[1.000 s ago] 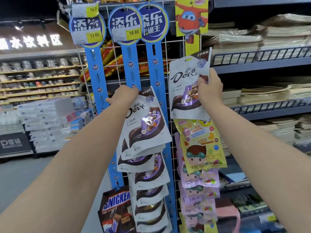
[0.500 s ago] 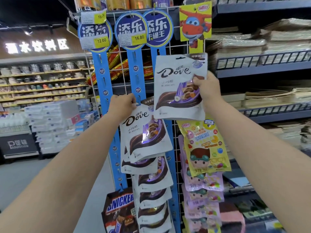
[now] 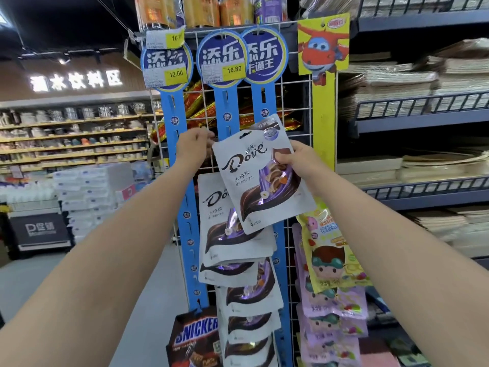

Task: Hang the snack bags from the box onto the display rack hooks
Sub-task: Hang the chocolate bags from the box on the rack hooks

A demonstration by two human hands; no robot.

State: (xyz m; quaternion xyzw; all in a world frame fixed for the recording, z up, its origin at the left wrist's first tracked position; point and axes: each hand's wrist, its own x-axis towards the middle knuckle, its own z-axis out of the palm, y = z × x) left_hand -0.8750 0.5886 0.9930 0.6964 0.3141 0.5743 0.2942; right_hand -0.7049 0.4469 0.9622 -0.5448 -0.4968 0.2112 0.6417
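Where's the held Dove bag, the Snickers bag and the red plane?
Held Dove bag [image 3: 246,158]: head view, logo.
Snickers bag [image 3: 195,332]: head view, lettering.
Red plane sign [image 3: 317,47]: head view, plane's face.

White wire rack [image 3: 296,102] stood upright with three blue strips [image 3: 225,107] and one yellow strip [image 3: 322,115] hanging down its face; price tags [image 3: 225,71] were stuck on the two left round headers. A column of overlapping Dove bags [image 3: 238,295] hung between the left and right blue strips and covered the middle one, with a Snickers bag [image 3: 195,337] at the foot of the left strip. Yellow strip carried a yellow candy bag [image 3: 328,250] above a run of purple bags [image 3: 333,305].
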